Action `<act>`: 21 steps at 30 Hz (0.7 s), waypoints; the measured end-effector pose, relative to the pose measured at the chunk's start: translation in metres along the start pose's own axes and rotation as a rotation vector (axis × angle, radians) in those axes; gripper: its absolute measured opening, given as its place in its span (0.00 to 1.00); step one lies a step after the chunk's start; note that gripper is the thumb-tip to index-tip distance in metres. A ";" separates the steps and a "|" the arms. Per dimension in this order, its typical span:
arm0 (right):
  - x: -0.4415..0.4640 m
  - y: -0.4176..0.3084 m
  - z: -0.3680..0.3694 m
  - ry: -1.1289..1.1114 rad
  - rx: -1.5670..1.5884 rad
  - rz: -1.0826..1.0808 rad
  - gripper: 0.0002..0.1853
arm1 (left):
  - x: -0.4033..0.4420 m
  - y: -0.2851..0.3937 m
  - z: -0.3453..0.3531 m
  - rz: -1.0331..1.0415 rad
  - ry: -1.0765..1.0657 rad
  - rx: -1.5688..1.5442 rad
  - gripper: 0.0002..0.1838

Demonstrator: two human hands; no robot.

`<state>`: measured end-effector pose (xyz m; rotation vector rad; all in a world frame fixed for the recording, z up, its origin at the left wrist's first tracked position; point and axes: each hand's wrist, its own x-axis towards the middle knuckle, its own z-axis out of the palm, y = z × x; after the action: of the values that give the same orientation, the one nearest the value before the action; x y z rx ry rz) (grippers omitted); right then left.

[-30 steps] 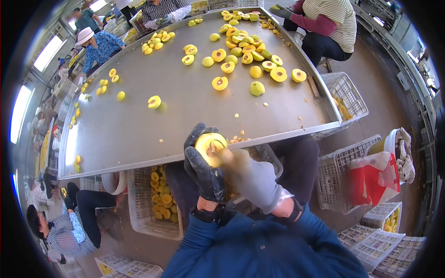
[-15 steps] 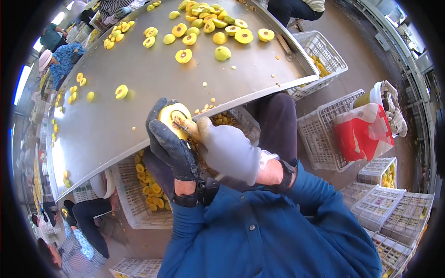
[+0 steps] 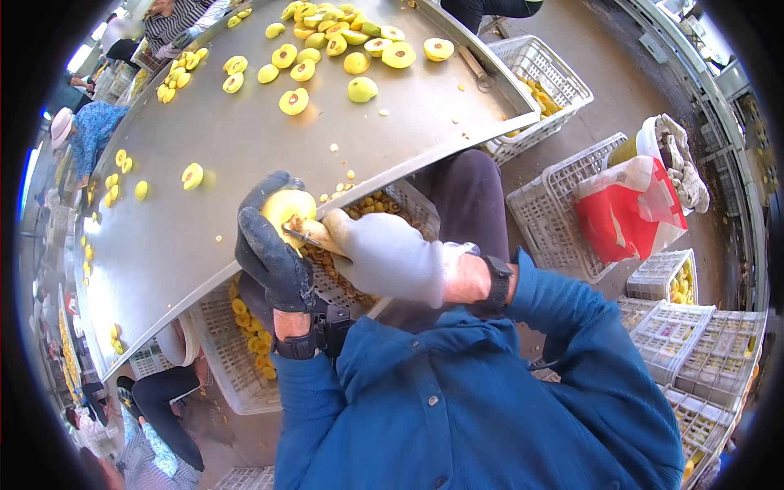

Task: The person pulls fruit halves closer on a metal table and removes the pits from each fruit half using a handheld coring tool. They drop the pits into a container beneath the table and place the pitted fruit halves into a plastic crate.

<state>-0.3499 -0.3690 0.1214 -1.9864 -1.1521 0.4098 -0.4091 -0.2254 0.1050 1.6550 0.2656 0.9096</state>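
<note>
Fruit half (image 3: 287, 206), rounded and firm-looking, cupped in the left hand (image 3: 276, 245), with black-gloved fingers curved partly closed round its outer side. Right hand (image 3: 388, 253) in a pale grey knitted glove, closed tightly about a small tool (image 3: 300, 238), with a thin metal end against the cut face and a handle mostly hidden by the fingers. Dark bands at both wrists; blue woven shirt (image 3: 425, 384) with buttons below.

Desk (image 3: 204, 237) of smooth grey metal with a raised rim. Fruit half at about the middle of the near edge; whether above the rim or just in front of it, not clear. Piled yellow-green halves (image 3: 336, 45) towards the far edge; wooden-handled tool (image 3: 472, 65) near the right-hand corner. Pale latticed plastic crate (image 3: 563, 106) beside that corner; crate of yellow fruit (image 3: 214, 359) below the near edge; red-and-white bag (image 3: 633, 212) and cloth-draped bucket (image 3: 649, 143) farther right. Co-worker in blue patterned top (image 3: 98, 126) beyond the left edge.

Fruit half: pale yellow rim and flesh, brownish rough centre, partly masked by the right hand's fingertips.
</note>
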 end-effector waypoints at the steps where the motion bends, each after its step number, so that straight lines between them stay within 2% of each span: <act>1: -0.002 0.000 0.001 0.007 0.052 -0.023 0.12 | 0.001 -0.002 -0.001 -0.052 -0.014 -0.115 0.30; 2: -0.005 -0.002 0.002 0.011 0.109 -0.042 0.11 | 0.000 -0.002 -0.004 -0.109 -0.030 -0.227 0.30; 3: -0.008 -0.003 0.001 0.017 0.167 -0.056 0.11 | 0.001 -0.002 -0.009 -0.076 -0.123 -0.156 0.31; 4: -0.011 -0.002 -0.007 -0.172 0.168 0.061 0.13 | 0.004 -0.001 -0.016 -0.045 -0.217 -0.089 0.32; 6: -0.013 0.005 -0.007 -0.192 0.024 0.051 0.13 | 0.014 0.014 -0.019 0.033 -0.429 0.081 0.33; 7: -0.013 0.005 -0.006 -0.199 -0.048 0.041 0.13 | 0.014 0.015 -0.021 -0.002 -0.468 0.064 0.32; 9: -0.013 0.002 -0.003 -0.195 0.132 0.068 0.12 | 0.019 0.017 -0.023 -0.047 -0.537 0.028 0.32; 10: -0.015 0.001 -0.002 -0.195 0.279 0.062 0.11 | 0.014 0.009 -0.024 -0.017 -0.477 -0.034 0.33; 12: -0.017 0.002 0.002 -0.219 0.466 0.073 0.12 | 0.000 -0.003 -0.018 -0.137 -0.323 -0.286 0.34; 14: -0.016 -0.002 0.005 -0.283 0.655 0.217 0.12 | -0.012 -0.014 -0.009 -0.246 -0.172 -0.518 0.35; 16: -0.014 0.000 0.012 -0.363 0.804 0.316 0.13 | -0.017 -0.012 0.000 -0.248 -0.105 -0.703 0.34; 17: -0.015 0.003 0.017 -0.291 0.781 0.255 0.12 | -0.017 -0.009 0.007 -0.239 -0.069 -0.799 0.34; 19: -0.018 0.010 0.028 -0.165 0.734 0.127 0.12 | -0.021 -0.011 0.017 -0.435 0.164 -0.908 0.33; 20: -0.018 0.016 0.032 -0.040 0.410 -0.036 0.11 | -0.021 -0.017 0.019 -0.426 0.189 -0.888 0.33; 21: -0.018 0.019 0.032 -0.017 0.238 -0.036 0.11 | -0.022 -0.028 0.021 -0.417 0.216 -0.875 0.33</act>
<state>-0.3683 -0.3745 0.0851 -1.7563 -1.0945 0.5212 -0.4017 -0.2457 0.0697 0.6610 0.2889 0.7256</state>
